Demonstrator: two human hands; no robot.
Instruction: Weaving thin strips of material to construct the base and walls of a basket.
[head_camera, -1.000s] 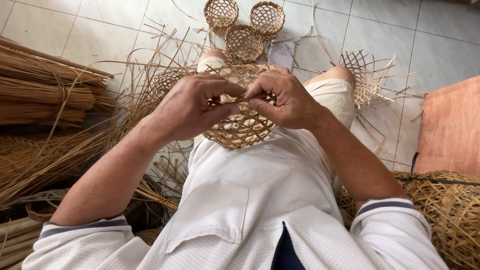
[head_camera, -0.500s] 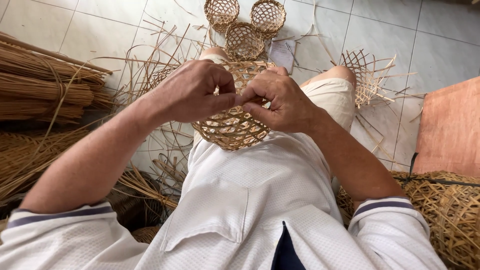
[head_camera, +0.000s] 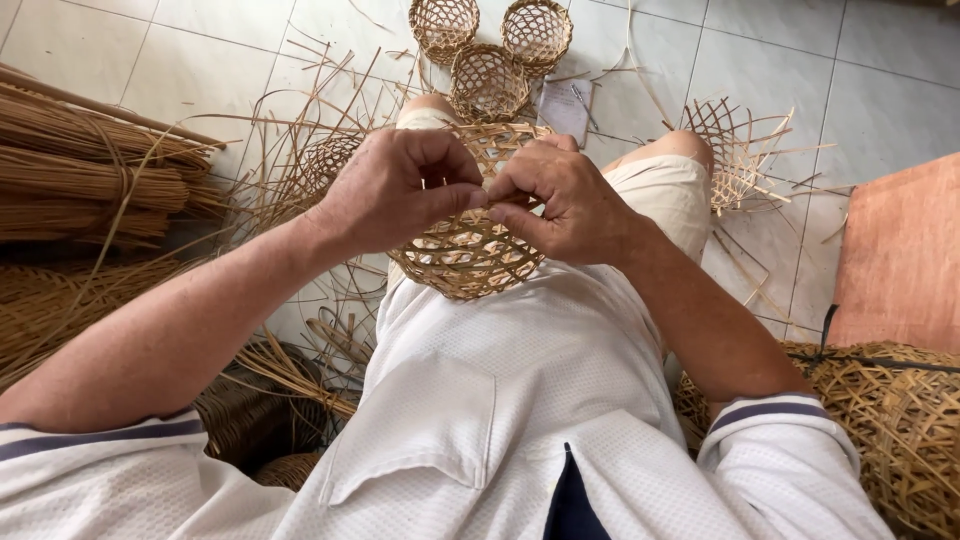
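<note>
Tiled floor (head_camera: 200, 40), weaving in the lap.
Left hand (head_camera: 395, 190) and right hand (head_camera: 565, 200) pinch the small basket (head_camera: 465, 255) rim at twelve o'clock; next, tucking a strip calls for tension.

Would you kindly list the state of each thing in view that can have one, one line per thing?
Left hand: closed, pinching at the basket's rim.
Right hand: closed, gripping the rim.
Small woven basket: held on the lap, tilted, open-weave.
Three small baskets: resting together on the floor tiles, openings up.
Half-woven piece: unfinished, loose strips sticking out.
Strip bundles: tied, lying flat.
</note>
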